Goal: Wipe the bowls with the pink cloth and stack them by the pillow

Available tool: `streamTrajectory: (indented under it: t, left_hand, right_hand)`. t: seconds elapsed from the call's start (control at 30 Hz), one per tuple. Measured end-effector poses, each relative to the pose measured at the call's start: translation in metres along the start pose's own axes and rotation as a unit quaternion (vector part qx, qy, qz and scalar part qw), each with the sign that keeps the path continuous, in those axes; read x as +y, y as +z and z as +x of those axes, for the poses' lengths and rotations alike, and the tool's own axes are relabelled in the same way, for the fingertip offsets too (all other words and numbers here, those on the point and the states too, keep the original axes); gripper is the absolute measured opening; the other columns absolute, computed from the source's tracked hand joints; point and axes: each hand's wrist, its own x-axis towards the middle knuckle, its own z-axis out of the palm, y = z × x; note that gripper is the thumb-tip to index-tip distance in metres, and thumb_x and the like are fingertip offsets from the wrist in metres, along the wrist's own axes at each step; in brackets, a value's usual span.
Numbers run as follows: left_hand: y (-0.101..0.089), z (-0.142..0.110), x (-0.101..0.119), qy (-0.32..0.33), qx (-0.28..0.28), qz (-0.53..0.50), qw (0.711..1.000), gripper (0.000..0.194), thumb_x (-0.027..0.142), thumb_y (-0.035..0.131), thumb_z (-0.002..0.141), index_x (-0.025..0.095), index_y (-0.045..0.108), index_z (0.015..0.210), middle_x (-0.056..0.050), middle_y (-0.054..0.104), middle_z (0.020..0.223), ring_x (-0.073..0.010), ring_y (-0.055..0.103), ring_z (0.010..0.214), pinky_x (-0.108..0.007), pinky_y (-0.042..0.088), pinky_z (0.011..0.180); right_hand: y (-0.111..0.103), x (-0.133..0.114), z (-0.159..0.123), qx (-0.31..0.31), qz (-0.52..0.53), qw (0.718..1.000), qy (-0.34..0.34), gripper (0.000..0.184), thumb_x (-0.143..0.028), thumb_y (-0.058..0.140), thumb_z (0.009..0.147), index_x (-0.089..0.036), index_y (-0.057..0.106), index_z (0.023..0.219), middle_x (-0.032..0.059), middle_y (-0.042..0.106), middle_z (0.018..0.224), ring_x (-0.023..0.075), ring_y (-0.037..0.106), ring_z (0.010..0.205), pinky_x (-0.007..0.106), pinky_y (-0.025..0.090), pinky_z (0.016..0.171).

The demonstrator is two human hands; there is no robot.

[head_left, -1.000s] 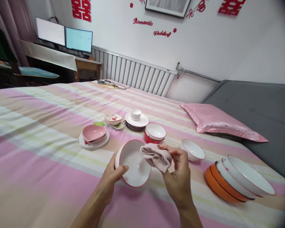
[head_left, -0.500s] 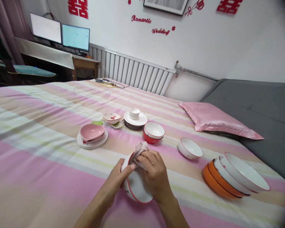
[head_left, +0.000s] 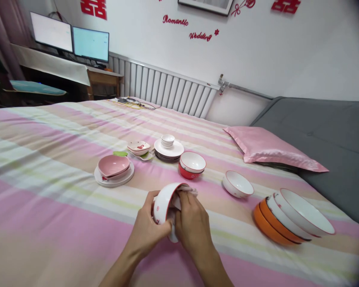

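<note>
My left hand (head_left: 151,221) grips a white bowl (head_left: 164,201) with a red rim and small red marks on its outside. The bowl is tipped on its side, its mouth turned to the right. Inside it, my right hand (head_left: 193,217) presses a pale pinkish cloth (head_left: 187,190) against the inner wall near the rim. The fingertips of that hand are partly hidden by the cloth and bowl. Just beyond the hands stand two nested bowls, a white one (head_left: 193,161) in a red one (head_left: 189,173).
A lone white bowl (head_left: 238,184) and a stack of large orange and white bowls (head_left: 275,223) stand at right. Pink heart-shaped dishes (head_left: 113,165) on plates sit at left. Stacked plates (head_left: 178,148) with small dishes, and a pink pillow (head_left: 272,145), lie farther back on the striped bed.
The bowl has been turned in my left hand, so more of its outside shows and its mouth faces right. My right hand and the cloth have moved inside the rim.
</note>
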Motion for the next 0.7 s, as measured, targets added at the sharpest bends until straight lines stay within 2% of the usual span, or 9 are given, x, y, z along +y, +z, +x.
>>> streamTrajectory:
  t: [0.1, 0.17, 0.27, 0.33, 0.4, 0.47, 0.53, 0.6, 0.7]
  left_hand:
    - [0.006, -0.004, 0.004, 0.015, 0.012, -0.013, 1.000, 0.054, 0.017, 0.060, 0.057, 0.022, 0.045, 0.109, 0.002, 0.060, 0.077, -0.0168, 0.057, 0.066, -0.026, 0.044, 0.058]
    - [0.006, -0.005, 0.004, 0.016, 0.016, -0.029, 0.999, 0.055, 0.017, 0.061, 0.058, 0.022, 0.044, 0.109, 0.002, 0.060, 0.078, -0.0180, 0.059, 0.070, -0.027, 0.046, 0.061]
    - [0.004, -0.004, 0.001, 0.028, 0.013, -0.045, 0.999, 0.055, 0.023, 0.064, 0.061, 0.022, 0.043, 0.112, 0.001, 0.059, 0.080, -0.0197, 0.059, 0.077, -0.028, 0.046, 0.064]
    - [0.002, -0.003, -0.002, 0.040, 0.001, -0.058, 0.997, 0.055, 0.030, 0.066, 0.064, 0.021, 0.043, 0.114, 0.000, 0.059, 0.082, -0.0208, 0.059, 0.081, -0.028, 0.047, 0.067]
    - [0.001, -0.002, -0.005, 0.046, -0.023, -0.069, 0.996, 0.059, 0.036, 0.068, 0.066, 0.021, 0.042, 0.116, -0.002, 0.059, 0.086, -0.0207, 0.059, 0.084, -0.028, 0.047, 0.069]
    - [0.001, -0.001, -0.006, 0.044, -0.051, -0.081, 0.994, 0.063, 0.039, 0.071, 0.065, 0.021, 0.041, 0.118, -0.001, 0.059, 0.089, -0.0195, 0.059, 0.082, -0.028, 0.047, 0.068]
    - [0.002, -0.002, -0.007, 0.047, -0.068, -0.097, 0.992, 0.066, 0.041, 0.072, 0.064, 0.022, 0.040, 0.119, 0.000, 0.059, 0.086, -0.0180, 0.059, 0.079, -0.027, 0.048, 0.068]
    - [0.004, -0.003, -0.005, 0.053, -0.069, -0.111, 0.990, 0.067, 0.042, 0.073, 0.063, 0.022, 0.041, 0.119, 0.001, 0.059, 0.084, -0.0174, 0.059, 0.077, -0.027, 0.048, 0.068]
    - [0.007, -0.005, -0.002, 0.051, -0.042, -0.117, 0.991, 0.066, 0.039, 0.074, 0.061, 0.021, 0.042, 0.117, 0.000, 0.061, 0.084, -0.0184, 0.060, 0.080, -0.026, 0.049, 0.068]
  right_hand:
    - [-0.005, -0.003, -0.002, -0.060, 0.041, 0.996, 0.057, 0.034, -0.003, 0.046, 0.066, -0.015, 0.057, 0.095, 0.0132, 0.066, 0.091, 0.0246, 0.060, 0.073, 0.031, 0.038, 0.059]
    - [-0.010, -0.004, -0.002, -0.112, 0.125, 0.984, 0.066, 0.032, -0.005, 0.047, 0.067, -0.016, 0.056, 0.096, 0.0113, 0.066, 0.088, 0.0230, 0.061, 0.071, 0.029, 0.038, 0.058]
    - [-0.017, -0.004, -0.002, -0.171, 0.294, 0.938, 0.070, 0.027, -0.011, 0.048, 0.073, -0.018, 0.056, 0.098, 0.0068, 0.066, 0.088, 0.0202, 0.060, 0.075, 0.027, 0.041, 0.061]
    - [-0.019, -0.004, -0.001, -0.201, 0.413, 0.883, 0.091, 0.025, -0.014, 0.049, 0.075, -0.019, 0.057, 0.098, 0.0036, 0.065, 0.086, 0.0183, 0.060, 0.078, 0.027, 0.043, 0.066]
    - [-0.019, -0.005, 0.000, -0.222, 0.537, 0.803, 0.131, 0.025, -0.014, 0.050, 0.073, -0.020, 0.059, 0.096, 0.0009, 0.063, 0.085, 0.0156, 0.058, 0.077, 0.025, 0.044, 0.069]
    - [-0.018, -0.007, 0.000, -0.231, 0.635, 0.714, 0.185, 0.027, -0.013, 0.052, 0.071, -0.021, 0.061, 0.095, -0.0013, 0.062, 0.078, 0.0121, 0.056, 0.069, 0.022, 0.043, 0.065]
    - [-0.019, -0.009, 0.001, -0.223, 0.696, 0.641, 0.234, 0.029, -0.013, 0.054, 0.068, -0.020, 0.062, 0.095, -0.0034, 0.058, 0.067, 0.0090, 0.051, 0.057, 0.018, 0.040, 0.055]
    - [-0.022, -0.012, 0.002, -0.203, 0.736, 0.590, 0.261, 0.029, -0.015, 0.058, 0.067, -0.020, 0.063, 0.095, -0.0040, 0.057, 0.063, 0.0078, 0.047, 0.052, 0.016, 0.037, 0.050]
    - [-0.026, -0.013, 0.004, -0.155, 0.780, 0.533, 0.288, 0.030, -0.020, 0.066, 0.064, -0.019, 0.066, 0.093, -0.0017, 0.062, 0.072, 0.0081, 0.051, 0.057, 0.017, 0.042, 0.054]
